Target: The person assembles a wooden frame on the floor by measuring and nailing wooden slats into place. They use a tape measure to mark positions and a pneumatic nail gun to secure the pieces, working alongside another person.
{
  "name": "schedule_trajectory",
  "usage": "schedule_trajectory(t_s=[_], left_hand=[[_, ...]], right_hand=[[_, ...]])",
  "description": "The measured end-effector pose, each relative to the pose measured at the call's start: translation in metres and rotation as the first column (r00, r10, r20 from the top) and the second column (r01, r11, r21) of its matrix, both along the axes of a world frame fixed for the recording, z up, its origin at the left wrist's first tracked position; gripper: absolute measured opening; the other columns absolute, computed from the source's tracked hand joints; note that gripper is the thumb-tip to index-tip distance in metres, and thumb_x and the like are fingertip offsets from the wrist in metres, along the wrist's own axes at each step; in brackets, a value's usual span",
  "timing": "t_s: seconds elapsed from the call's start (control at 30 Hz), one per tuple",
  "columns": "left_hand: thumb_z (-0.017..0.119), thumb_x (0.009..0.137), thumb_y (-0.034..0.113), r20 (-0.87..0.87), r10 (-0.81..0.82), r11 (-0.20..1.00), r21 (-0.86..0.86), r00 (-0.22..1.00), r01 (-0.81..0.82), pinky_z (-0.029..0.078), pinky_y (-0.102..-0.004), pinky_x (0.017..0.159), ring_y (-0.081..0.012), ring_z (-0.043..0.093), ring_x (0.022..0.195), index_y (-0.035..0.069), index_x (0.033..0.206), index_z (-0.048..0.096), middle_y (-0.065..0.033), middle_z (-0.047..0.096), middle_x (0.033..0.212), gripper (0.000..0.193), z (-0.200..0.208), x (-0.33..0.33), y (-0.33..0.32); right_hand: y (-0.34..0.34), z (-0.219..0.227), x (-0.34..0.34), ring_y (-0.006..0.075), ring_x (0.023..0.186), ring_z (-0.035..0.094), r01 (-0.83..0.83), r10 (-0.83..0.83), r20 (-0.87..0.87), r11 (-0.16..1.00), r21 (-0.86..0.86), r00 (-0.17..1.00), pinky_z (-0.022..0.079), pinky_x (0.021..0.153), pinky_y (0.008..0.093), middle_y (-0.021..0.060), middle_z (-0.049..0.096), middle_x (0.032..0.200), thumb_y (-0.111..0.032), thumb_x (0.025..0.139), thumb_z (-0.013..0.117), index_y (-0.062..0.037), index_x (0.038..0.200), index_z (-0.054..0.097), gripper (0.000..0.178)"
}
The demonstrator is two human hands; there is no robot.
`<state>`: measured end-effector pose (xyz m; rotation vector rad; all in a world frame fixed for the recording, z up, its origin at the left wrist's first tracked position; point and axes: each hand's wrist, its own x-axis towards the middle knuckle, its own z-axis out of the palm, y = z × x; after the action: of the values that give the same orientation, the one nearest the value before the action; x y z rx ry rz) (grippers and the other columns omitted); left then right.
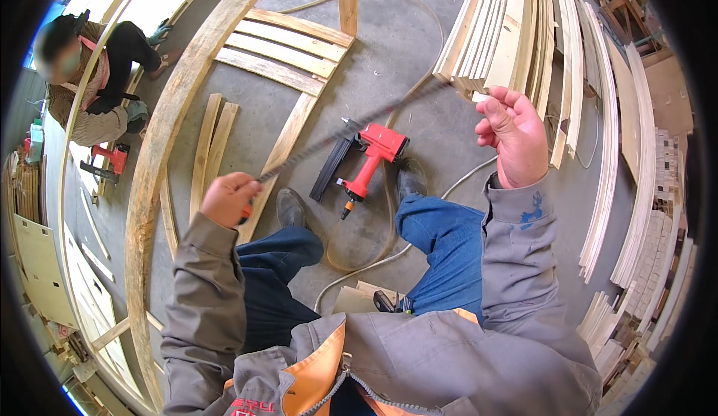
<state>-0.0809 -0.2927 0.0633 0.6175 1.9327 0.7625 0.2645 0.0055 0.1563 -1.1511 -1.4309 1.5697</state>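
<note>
My left hand point(231, 200) is closed round the near end of a long, thin dark strip point(336, 138), with a bit of orange showing below the fingers. Motion blurs the strip, so its kind is unclear; it slants up and right toward the ends of the stacked wood strips point(490, 31). My right hand point(514, 135) is raised before that stack, fingers curled and thumb bent in toward them. A small pale bit shows by its fingertips; I cannot tell whether it is held. Between my feet and the slatted wooden frame point(284, 51) lies a red nail gun point(374, 154) with a black magazine.
An air hose point(441, 46) loops over the concrete floor. A long curved timber point(153, 161) rises at my left, beside two short boards point(213, 147). Further left a person point(97, 79) crouches near another red nail gun point(112, 160). Long strips point(609, 154) lie at right.
</note>
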Motion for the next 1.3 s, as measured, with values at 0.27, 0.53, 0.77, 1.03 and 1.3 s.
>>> schedule_trajectory(t_s=[0.27,0.53,0.77,1.03,1.3], left_hand=[[0.063,0.096,0.023,-0.170,0.044,0.990,-0.124,0.984,-0.066,0.046,-0.0299,0.063,-0.0123,0.057,0.067,0.002,0.080,0.073,-0.0038,0.068,0.073,0.029,-0.131,-0.149,-0.029],[0.064,0.090,0.024,-0.156,0.018,0.968,-0.245,0.988,-0.056,0.049,-0.0347,0.066,-0.0204,0.062,0.068,0.003,0.078,0.073,-0.0069,0.066,0.072,0.026,-0.247,-0.136,0.015],[0.064,0.091,0.023,0.040,0.192,0.950,-0.260,0.981,-0.175,0.045,-0.0346,0.063,-0.0177,0.058,0.066,0.003,0.078,0.071,-0.0058,0.065,0.073,0.025,-0.294,-0.116,0.048],[0.065,0.093,0.025,0.134,0.267,0.945,-0.231,0.954,-0.232,0.043,-0.0334,0.061,-0.0149,0.054,0.065,0.003,0.079,0.072,-0.0050,0.063,0.073,0.027,-0.343,-0.117,0.048],[0.065,0.094,0.024,0.143,0.267,0.944,-0.239,0.953,-0.228,0.043,-0.0330,0.062,-0.0149,0.054,0.068,0.001,0.081,0.071,-0.0048,0.064,0.075,0.027,-0.348,-0.114,0.061]], right_hand=[[0.006,-0.014,0.004,0.0103,0.075,0.060,-0.131,0.134,0.058,0.990,-0.060,0.989,0.051,0.065,0.0242,0.0050,0.064,0.094,-0.015,0.091,0.075,0.0029,0.121,0.056,0.040],[0.003,-0.026,0.002,0.0099,0.084,0.059,-0.172,0.183,0.110,0.980,-0.102,0.977,0.050,0.075,0.0231,0.0083,0.063,0.097,-0.007,0.091,0.072,0.0059,0.124,0.053,0.039],[0.003,-0.033,-0.012,0.0080,0.087,0.057,-0.159,0.199,0.247,0.972,-0.171,0.948,0.049,0.077,0.0215,0.0071,0.062,0.103,-0.009,0.089,0.075,0.0026,0.124,0.055,0.042],[0.005,-0.046,-0.023,0.0083,0.087,0.057,-0.161,0.222,0.332,0.966,-0.202,0.917,0.049,0.076,0.0213,0.0075,0.061,0.102,-0.009,0.088,0.076,0.0028,0.124,0.056,0.043],[0.002,-0.053,-0.030,0.0087,0.089,0.057,-0.164,0.241,0.374,0.960,-0.227,0.896,0.050,0.079,0.0219,0.0074,0.061,0.103,-0.007,0.087,0.076,0.0028,0.125,0.056,0.044]])
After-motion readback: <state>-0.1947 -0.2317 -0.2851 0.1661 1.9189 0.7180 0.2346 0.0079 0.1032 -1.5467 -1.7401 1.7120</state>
